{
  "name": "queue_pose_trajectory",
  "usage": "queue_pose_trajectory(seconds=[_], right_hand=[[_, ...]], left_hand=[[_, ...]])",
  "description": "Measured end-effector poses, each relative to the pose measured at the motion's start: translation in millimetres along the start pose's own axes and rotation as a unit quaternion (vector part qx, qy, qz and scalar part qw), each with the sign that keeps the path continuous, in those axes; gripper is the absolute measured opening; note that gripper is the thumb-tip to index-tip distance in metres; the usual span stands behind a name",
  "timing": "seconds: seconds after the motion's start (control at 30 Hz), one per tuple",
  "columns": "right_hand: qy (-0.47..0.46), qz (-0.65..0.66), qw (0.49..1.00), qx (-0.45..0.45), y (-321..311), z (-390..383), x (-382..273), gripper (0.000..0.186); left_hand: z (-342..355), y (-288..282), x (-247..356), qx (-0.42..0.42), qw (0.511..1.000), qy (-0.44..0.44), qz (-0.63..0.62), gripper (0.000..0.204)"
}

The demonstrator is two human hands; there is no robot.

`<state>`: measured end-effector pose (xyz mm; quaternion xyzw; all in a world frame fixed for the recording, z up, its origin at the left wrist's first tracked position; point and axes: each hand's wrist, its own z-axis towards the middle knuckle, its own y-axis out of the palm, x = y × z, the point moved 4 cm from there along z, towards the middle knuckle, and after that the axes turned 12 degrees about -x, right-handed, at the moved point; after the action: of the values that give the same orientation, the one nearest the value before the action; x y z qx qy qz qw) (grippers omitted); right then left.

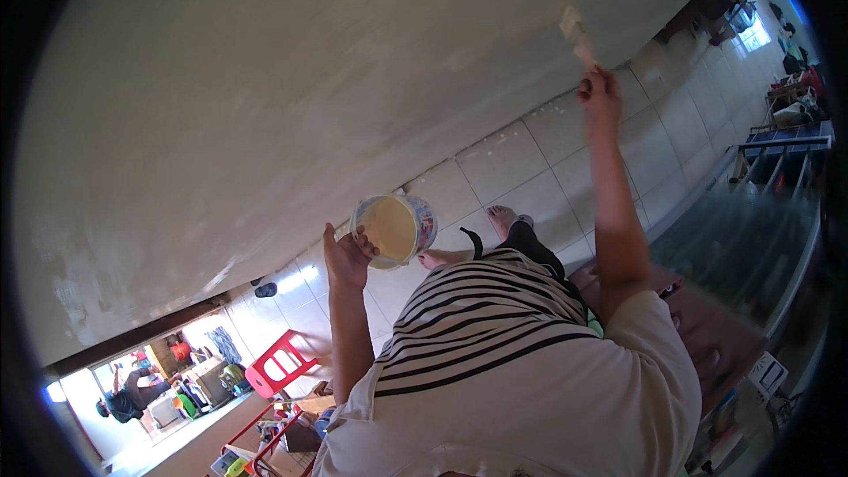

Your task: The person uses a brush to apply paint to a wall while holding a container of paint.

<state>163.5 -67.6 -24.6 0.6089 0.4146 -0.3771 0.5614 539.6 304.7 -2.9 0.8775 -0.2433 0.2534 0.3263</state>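
From my remote view, I judge the step in hand to be brushing the wall point(221, 106). Right hand point(601, 90): fingers closed together, pinching the handle of the brush point(576, 33). The brush is raised at upper right, bristles away from the body, against the wall in view; motion blur prevents me from confirming contact. Left hand point(352, 253): fingers curled over the near-left rim of the bucket point(427, 222), thumb raised clear. The bucket is held in front of the torso, mouth up, pale yellow coating point(390, 226) inside. In my judgement, the next move calls for light, even bristle pressure on the wall, with the bucket kept level.
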Motion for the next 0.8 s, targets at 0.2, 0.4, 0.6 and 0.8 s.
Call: queue_pose_trajectory(seconds=[0.2, 0.4, 0.6, 0.8], right_hand=[[-0.04, -0.049, 0.99, -0.126, 99.8, -79.0, 61.9, 0.019], [0.027, -0.091, 0.951, -0.293, 172.4, -178.8, 78.8, 0.022], [0.149, -0.057, 0.909, -0.385, 167.8, -162.1, 75.9, 0.02], [0.099, -0.035, 0.967, -0.232, 88.9, -49.5, 59.8, 0.016]], left_hand=[[4.5, 0.6, -2.5, 0.016, 1.0, -0.008, 0.002, 0.066], [3.8, 0.6, -4.3, 0.047, 0.999, -0.014, 0.008, 0.067], [6.1, -11.0, -5.4, 0.059, 0.998, -0.019, 0.001, 0.068], [8.1, -11.5, -6.1, 0.061, 0.998, -0.019, -0.001, 0.068]])
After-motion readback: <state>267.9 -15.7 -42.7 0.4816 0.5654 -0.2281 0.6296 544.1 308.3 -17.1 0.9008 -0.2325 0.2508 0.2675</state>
